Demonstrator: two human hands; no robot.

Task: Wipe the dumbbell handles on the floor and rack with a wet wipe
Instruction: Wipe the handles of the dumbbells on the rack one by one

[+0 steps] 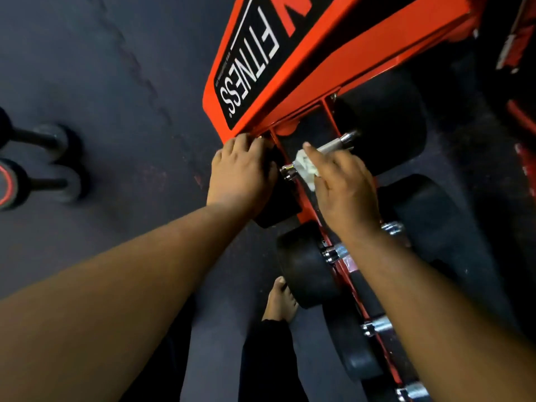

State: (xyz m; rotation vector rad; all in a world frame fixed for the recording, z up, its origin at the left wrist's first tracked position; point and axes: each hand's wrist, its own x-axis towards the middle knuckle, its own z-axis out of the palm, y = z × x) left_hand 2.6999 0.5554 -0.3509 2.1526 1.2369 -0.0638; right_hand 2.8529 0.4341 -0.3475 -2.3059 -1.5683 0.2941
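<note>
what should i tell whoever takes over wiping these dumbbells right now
Left hand: rests on the near head of the top racked dumbbell, steadying it.
Right hand: presses the white wet wipe onto that dumbbell's chrome handle, mid-wipe.
Rack: more dumbbells sit further along it, handles showing; I cannot tell which are wiped.
Floor: two dumbbells lie at the left, untouched now.
Left to do: finish this handle, then check the others on the rack and floor.

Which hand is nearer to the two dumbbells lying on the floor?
Left. The left hand rests on the end weight of a racked dumbbell, on the side toward the floor dumbbells. The right hand presses the wet wipe on that dumbbell's handle, farther away.
</note>
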